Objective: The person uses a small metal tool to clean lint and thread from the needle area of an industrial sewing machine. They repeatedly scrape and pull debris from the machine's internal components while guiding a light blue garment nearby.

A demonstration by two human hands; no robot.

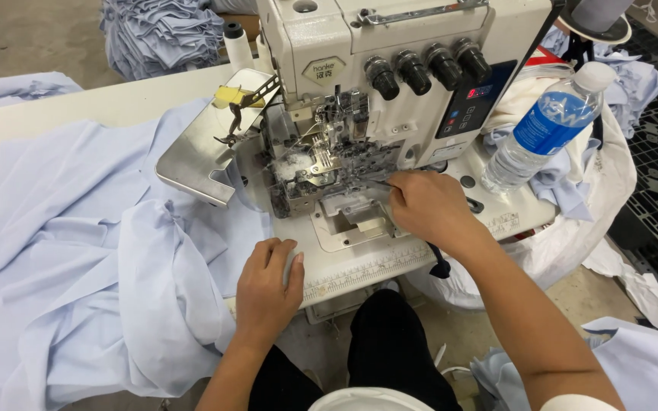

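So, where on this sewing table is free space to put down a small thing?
Bare tabletop lies behind the light blue fabric, left of the sewing machine. A narrow strip of machine bed lies between the left hand and right hand. Around the water bottle it is crowded with cloth.

Sewing machine (pixel 390 91) centred on the table (pixel 78 106). Fabric (pixel 70 251) spread left of it, draped over the near table edge. Water bottle (pixel 546 125) leaned at its right, on a cloth heap. Right hand (pixel 428 205) just before the needle area; left hand (pixel 268 281) nearer, flat on the machine bed beside the fabric. Folded stack (pixel 161 34) behind, far left.
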